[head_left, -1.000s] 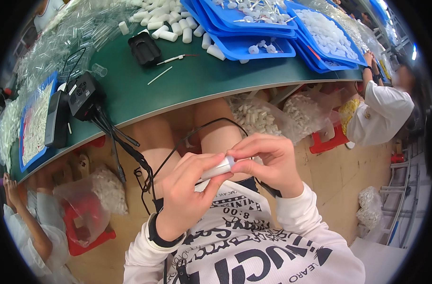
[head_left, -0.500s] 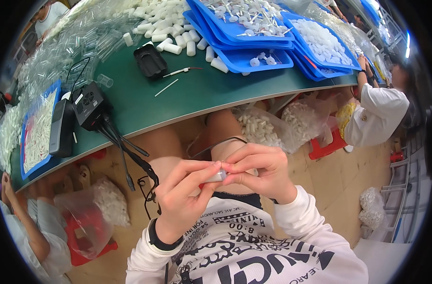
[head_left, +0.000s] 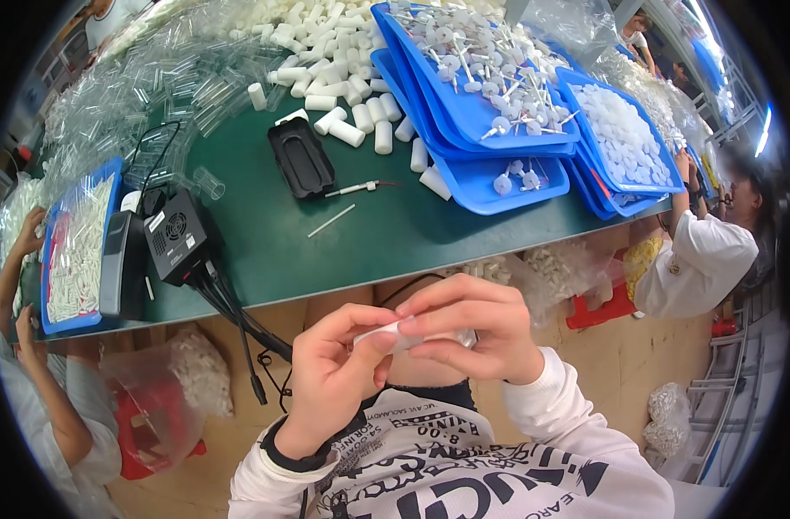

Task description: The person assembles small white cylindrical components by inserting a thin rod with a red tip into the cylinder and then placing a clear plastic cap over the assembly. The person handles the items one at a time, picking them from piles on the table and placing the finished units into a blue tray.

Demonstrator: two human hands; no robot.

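Observation:
In front of my body, just off the table's near edge, both hands meet at a small white cylinder (head_left: 393, 334). My left hand (head_left: 336, 368) pinches its left end between thumb and fingers. My right hand (head_left: 481, 329) is closed around the right part, where the end of a clear tube (head_left: 467, 338) shows beneath the fingers. Whether the cylinder sits inside the tube or only against it is hidden by my fingers. On the table beyond lie a black tray-like holder (head_left: 301, 157), a thin white stick (head_left: 332, 221) and a white rod with a red wire (head_left: 358, 188).
Blue trays (head_left: 498, 197) with white round parts stand at the right on the green table (head_left: 239, 251). White cylinders (head_left: 334, 86) and clear tubes (head_left: 153, 95) are heaped at the back. A cabled black box (head_left: 179, 233) stands left, near a blue tray (head_left: 62, 324). Co-workers sit at both sides.
The view has tilted, showing more of the table. My hands have turned the piece; more white surface and a clear tube end now show between them.

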